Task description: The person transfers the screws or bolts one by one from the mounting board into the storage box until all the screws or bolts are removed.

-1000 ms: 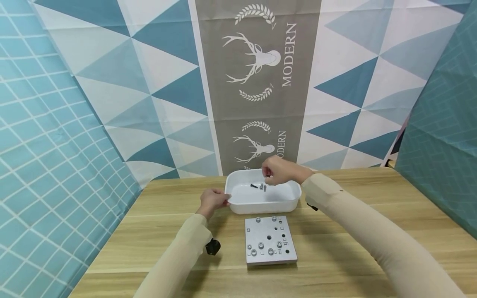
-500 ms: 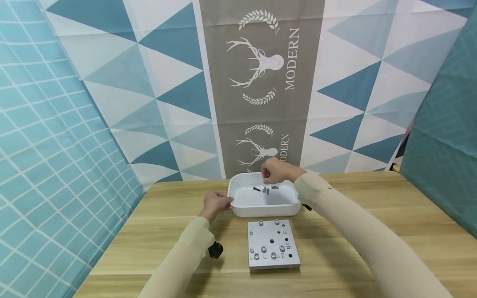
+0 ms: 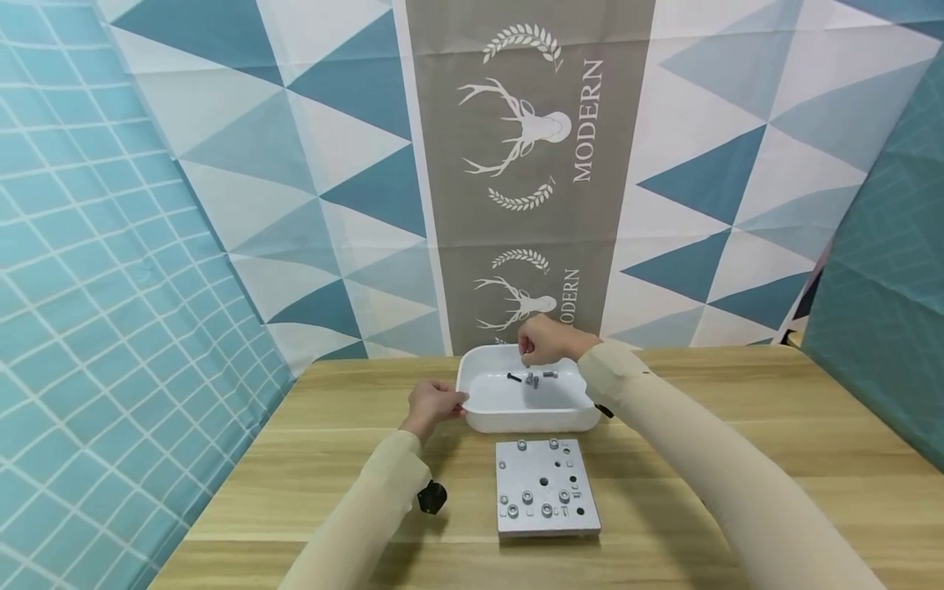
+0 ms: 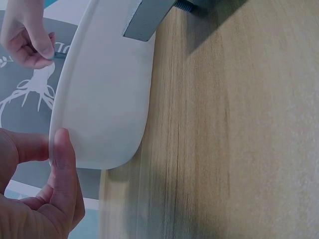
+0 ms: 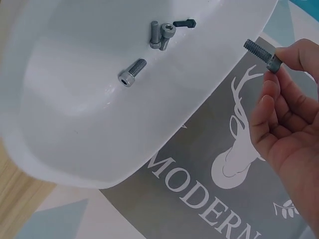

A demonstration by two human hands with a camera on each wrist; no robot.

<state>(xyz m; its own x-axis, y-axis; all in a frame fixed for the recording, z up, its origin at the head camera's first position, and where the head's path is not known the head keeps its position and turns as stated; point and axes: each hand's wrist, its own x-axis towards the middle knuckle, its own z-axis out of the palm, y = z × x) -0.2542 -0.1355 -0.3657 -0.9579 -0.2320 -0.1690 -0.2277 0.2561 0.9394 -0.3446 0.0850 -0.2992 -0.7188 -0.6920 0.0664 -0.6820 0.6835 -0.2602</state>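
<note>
My right hand (image 3: 547,338) is above the far part of a white plastic tray (image 3: 531,422). Its thumb and fingers pinch a grey socket head bolt (image 5: 259,51) by the head; the threaded end points away from the hand. Several bolts lie on the tray floor: a larger silver bolt (image 5: 132,72) apart from the others, two silver ones close together, and a thinner black bolt (image 5: 185,23). At the tray's left end, my left hand (image 4: 55,184) holds the rim between thumb and fingers.
Just in front of the tray sits a silver metal block (image 3: 527,467) with holes and several bolts in its top. A threaded end (image 4: 184,6) sticks out below it in the left wrist view. Behind the wooden table (image 3: 354,369) hangs a patterned cloth (image 3: 531,229).
The head view has shifted, so everything sits slightly farther right and lower. My right hand has moved a little left over the tray, uncovering the larger silver bolt. The left hand keeps its hold.
</note>
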